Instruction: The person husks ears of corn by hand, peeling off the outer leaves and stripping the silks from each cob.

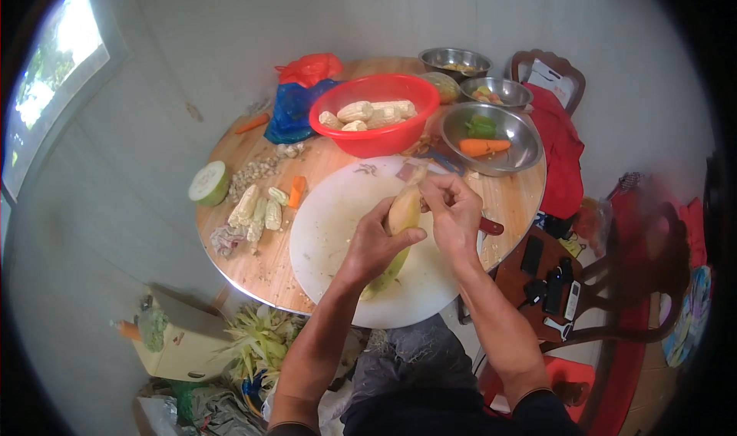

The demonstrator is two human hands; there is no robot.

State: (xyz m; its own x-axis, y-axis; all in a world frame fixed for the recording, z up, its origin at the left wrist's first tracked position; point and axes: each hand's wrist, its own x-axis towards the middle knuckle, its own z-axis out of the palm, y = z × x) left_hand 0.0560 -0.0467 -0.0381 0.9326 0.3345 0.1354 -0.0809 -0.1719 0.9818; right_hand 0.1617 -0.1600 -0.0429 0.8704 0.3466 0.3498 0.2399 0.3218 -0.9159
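Note:
A long pale yellow-green piece, which looks like an ear of corn in its husk [404, 212], stands tilted over the round white cutting board [330, 229], narrow tip up. My left hand [376, 240] is wrapped round its middle, thumb across the front. Near the tip, my right hand [451, 209] is closed in a pinch against its side; the fingertips are partly hidden. The lower end shows below my left hand, close to the board. A knife with a dark red handle [491, 226] lies right of my right hand, its blade partly covered.
A red basin [374, 140] holds several husked corn cobs. Steel bowls stand behind and right; one [530, 148] holds a carrot and green pepper. Corn pieces [246, 206], garlic and a cut gourd [209, 184] lie left. Husks [265, 340] are heaped below. A chair [645, 282] stands right.

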